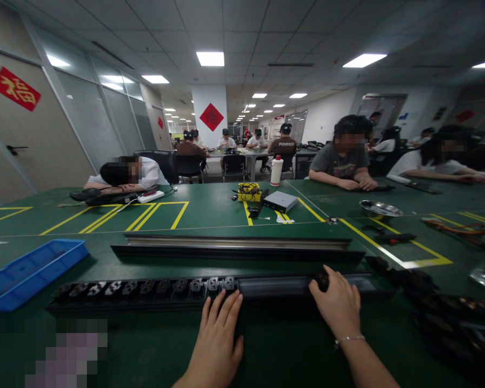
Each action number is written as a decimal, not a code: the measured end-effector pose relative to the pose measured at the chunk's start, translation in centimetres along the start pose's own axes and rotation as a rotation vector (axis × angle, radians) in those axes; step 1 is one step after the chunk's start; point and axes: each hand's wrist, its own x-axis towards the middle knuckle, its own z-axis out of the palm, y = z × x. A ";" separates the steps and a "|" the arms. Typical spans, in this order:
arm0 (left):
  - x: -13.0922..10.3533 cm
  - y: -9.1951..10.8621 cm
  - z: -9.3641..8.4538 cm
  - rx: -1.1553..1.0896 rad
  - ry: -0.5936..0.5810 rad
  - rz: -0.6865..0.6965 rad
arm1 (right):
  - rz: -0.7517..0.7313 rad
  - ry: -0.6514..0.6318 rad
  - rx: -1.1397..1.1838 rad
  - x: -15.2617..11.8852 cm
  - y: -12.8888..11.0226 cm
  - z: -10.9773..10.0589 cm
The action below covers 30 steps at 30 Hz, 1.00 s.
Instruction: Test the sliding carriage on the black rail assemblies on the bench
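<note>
A long black channel lies across the green table, its left half filled with a row of black socket-like pieces. My left hand rests with its fingers extended on the channel's near edge, by the right end of that row. Over the bare right part of the channel, my right hand holds a small black piece between thumb and fingers. That piece is partly hidden and its details are too dark to tell.
Behind lies a second long rail. A blue tray sits at the left. Dark parts are heaped at the right. Farther back are a grey box, a metal bowl, a bottle and several people at tables.
</note>
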 end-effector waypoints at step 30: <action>-0.1 0.0 0.0 -0.008 -0.014 -0.004 | 0.048 0.022 0.023 0.9 1.4 0.0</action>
